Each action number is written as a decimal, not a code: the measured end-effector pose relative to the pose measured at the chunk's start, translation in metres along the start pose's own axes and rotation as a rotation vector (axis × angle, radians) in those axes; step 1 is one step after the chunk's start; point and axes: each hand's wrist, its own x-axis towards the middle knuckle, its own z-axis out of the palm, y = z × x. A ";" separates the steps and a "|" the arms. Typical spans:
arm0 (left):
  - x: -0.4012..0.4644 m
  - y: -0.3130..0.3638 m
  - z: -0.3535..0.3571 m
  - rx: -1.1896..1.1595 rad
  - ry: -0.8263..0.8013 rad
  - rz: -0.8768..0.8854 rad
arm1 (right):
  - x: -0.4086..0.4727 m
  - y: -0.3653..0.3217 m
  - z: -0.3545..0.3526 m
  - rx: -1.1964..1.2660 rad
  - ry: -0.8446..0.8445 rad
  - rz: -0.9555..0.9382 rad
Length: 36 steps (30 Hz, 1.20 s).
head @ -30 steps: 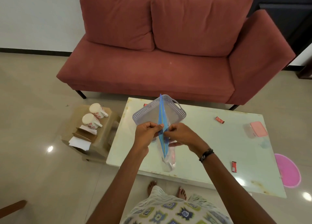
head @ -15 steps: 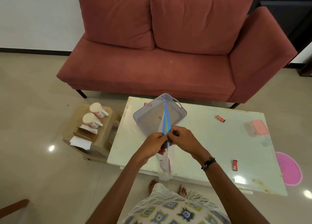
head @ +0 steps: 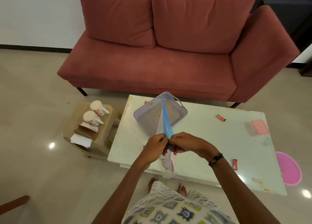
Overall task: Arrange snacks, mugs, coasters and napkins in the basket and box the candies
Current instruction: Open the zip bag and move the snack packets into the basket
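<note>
Both hands slid down the upright snack bag (head: 166, 127).

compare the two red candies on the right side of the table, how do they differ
The far candy lies slantwise, mid-table near the pink-lidded box. The near candy lies almost straight, pointing front to back, close to the table's front edge. Both are small red wrapped pieces, untouched.

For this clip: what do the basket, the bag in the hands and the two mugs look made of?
Basket: moulded grey plastic, matte, with perforated walls. Bag: thin clear plastic film with a blue top strip; it crinkles and shows its contents. Mugs: probably glazed ceramic, glossy white with red flower prints.
</note>
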 end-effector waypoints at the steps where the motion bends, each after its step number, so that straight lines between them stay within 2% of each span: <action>1: 0.000 0.000 0.001 0.013 -0.002 0.001 | 0.000 0.000 0.000 -0.042 0.002 0.014; 3: 0.001 0.000 0.003 0.036 -0.003 0.002 | -0.002 0.001 -0.001 -0.112 -0.018 0.023; 6: 0.001 0.003 0.003 0.041 0.002 -0.016 | -0.003 0.004 -0.002 -0.136 -0.001 -0.065; 11: 0.001 0.013 -0.002 0.019 -0.130 -0.180 | 0.000 0.015 0.003 -0.112 0.116 -0.182; 15: 0.001 0.017 -0.001 -0.011 -0.152 -0.234 | -0.001 0.017 0.007 -0.072 0.145 -0.208; 19: 0.002 0.016 -0.002 -0.010 -0.192 -0.208 | -0.003 0.019 0.009 -0.060 0.186 -0.224; 22: 0.000 0.013 -0.003 -0.107 -0.221 -0.123 | -0.006 0.021 0.013 0.085 0.230 -0.229; 27: -0.004 0.007 0.006 -0.398 -0.110 -0.031 | -0.006 0.021 0.023 0.379 0.298 -0.287; 32: 0.000 0.005 0.015 -0.480 0.047 0.001 | -0.004 0.015 0.033 0.622 0.411 -0.284; 34: 0.001 0.006 0.016 -0.470 0.074 0.012 | -0.003 0.013 0.034 0.609 0.460 -0.278; 36: 0.002 0.007 0.014 -0.435 0.042 0.034 | -0.005 0.012 0.028 0.484 0.448 -0.252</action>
